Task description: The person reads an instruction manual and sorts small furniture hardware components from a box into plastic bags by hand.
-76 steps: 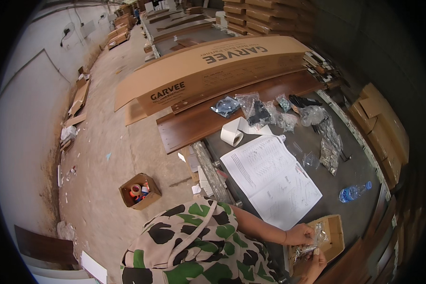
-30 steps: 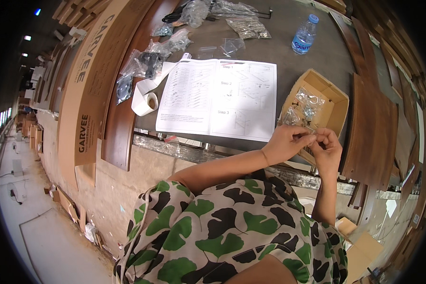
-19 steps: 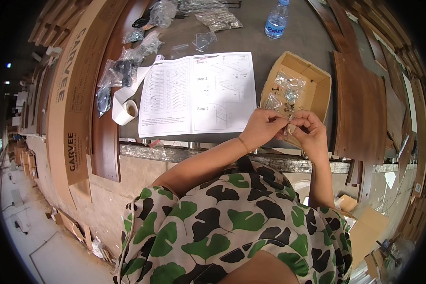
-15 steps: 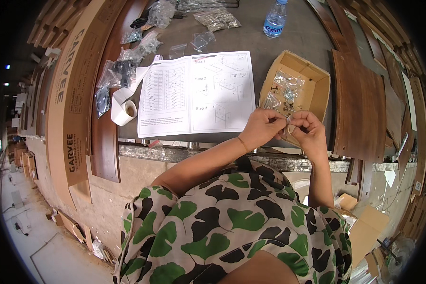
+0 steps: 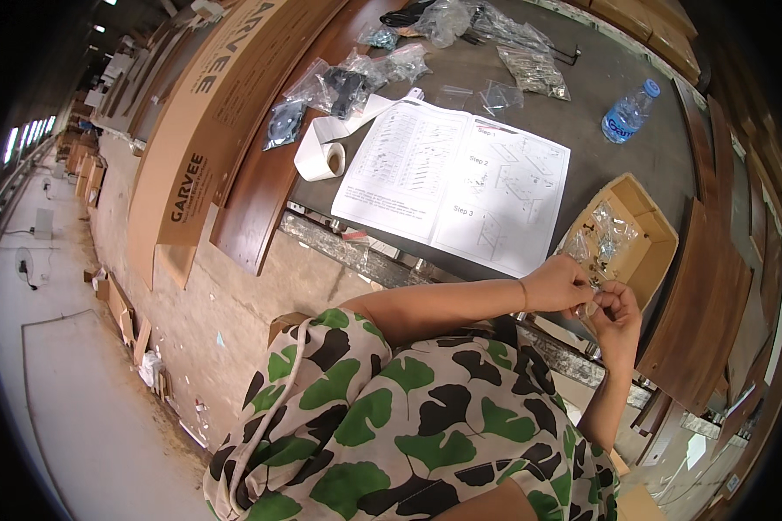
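My left hand [image 5: 559, 284] and my right hand [image 5: 615, 311] meet at the near edge of the grey table [image 5: 599, 113], both pinching a small clear plastic bag of metal hardware [image 5: 593, 247]. The bag hangs over the near corner of a shallow cardboard box [image 5: 647, 221]. Left of my hands lies a white instruction sheet [image 5: 453, 181] with printed diagrams. My forearms come in from below, over a leaf-patterned green, black and cream shirt.
A water bottle [image 5: 627, 113] stands at the back right. A white tape roll [image 5: 320, 159] and several clear bags of fittings [image 5: 349, 78] lie at the back left. Dark wooden panels [image 5: 699, 321] flank the table, and a long cardboard carton [image 5: 213, 130] leans on the left.
The view swung from the floor and carton to the table. My hands came together on the hardware bag beside the box and have stayed there, the view shifting slightly.
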`<act>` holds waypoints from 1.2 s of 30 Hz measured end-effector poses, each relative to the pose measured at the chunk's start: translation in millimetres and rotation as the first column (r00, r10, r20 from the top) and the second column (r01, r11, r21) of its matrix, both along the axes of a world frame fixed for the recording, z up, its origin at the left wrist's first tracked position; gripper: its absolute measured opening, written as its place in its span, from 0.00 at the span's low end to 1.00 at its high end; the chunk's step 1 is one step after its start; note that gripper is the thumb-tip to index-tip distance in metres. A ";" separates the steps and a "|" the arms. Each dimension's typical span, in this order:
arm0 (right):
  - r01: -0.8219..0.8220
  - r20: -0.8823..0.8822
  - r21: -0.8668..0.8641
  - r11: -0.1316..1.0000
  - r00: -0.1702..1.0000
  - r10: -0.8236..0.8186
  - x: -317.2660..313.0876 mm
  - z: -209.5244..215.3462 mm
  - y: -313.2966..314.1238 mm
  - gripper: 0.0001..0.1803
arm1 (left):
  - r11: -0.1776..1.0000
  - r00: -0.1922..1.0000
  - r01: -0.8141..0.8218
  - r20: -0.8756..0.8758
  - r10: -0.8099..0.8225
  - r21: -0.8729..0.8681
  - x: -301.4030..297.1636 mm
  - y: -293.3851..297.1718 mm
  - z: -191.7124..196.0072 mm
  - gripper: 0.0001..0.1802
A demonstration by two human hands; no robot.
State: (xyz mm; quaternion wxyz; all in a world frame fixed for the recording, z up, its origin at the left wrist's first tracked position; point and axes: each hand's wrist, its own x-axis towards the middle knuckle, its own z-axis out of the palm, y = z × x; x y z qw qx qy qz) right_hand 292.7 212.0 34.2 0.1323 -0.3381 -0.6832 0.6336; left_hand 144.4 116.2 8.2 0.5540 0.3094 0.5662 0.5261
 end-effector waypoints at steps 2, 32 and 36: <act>-0.017 0.006 0.020 1.000 1.000 0.017 1.6 -3.4 2.3 0.17 | 0.999 0.998 0.029 -0.055 -0.028 0.014 -1.2 0.6 1.2 0.14; -0.105 0.154 0.527 0.843 0.988 0.026 9.1 -19.8 1.5 0.09 | 0.989 0.722 0.056 -0.689 0.054 0.136 7.8 0.8 -3.6 0.11; -0.060 0.141 0.626 0.777 0.989 -0.037 5.2 -12.5 0.1 0.09 | 0.989 0.621 0.101 -0.783 0.023 0.108 4.9 1.3 13.4 0.16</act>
